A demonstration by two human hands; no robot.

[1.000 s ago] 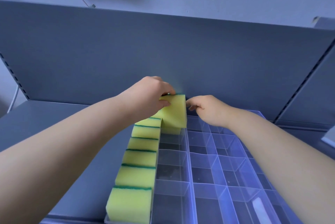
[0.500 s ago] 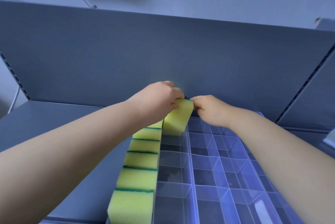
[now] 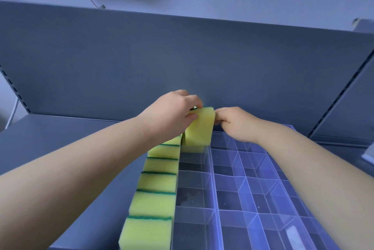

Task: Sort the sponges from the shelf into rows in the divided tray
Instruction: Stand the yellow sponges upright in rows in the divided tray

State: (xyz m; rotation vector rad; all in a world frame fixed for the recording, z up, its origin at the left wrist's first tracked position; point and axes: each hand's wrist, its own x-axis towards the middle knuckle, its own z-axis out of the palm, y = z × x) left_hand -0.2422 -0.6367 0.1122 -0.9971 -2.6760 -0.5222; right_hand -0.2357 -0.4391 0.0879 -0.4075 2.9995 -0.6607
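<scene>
A clear divided tray (image 3: 238, 181) lies on a grey shelf. Its leftmost column holds a row of several yellow sponges with green scouring edges (image 3: 155, 203). One more yellow sponge (image 3: 199, 128) stands upright in the far compartment of the second column. My left hand (image 3: 172, 112) grips its top left corner, thumb on the near face and fingers over the top. My right hand (image 3: 234, 122) has curled fingers pinching the sponge's right edge. The sponge's bottom sits inside the compartment.
The grey back panel (image 3: 182, 63) of the shelf rises right behind the tray. Slotted uprights (image 3: 342, 104) stand at both sides. Other tray compartments hold nothing visible. A white object (image 3: 368, 155) peeks in at the right edge.
The held sponge has turned from tilted to upright and sunk lower into the far compartment of the second column. Both hands stayed on it, the right hand closing in on its right edge.
</scene>
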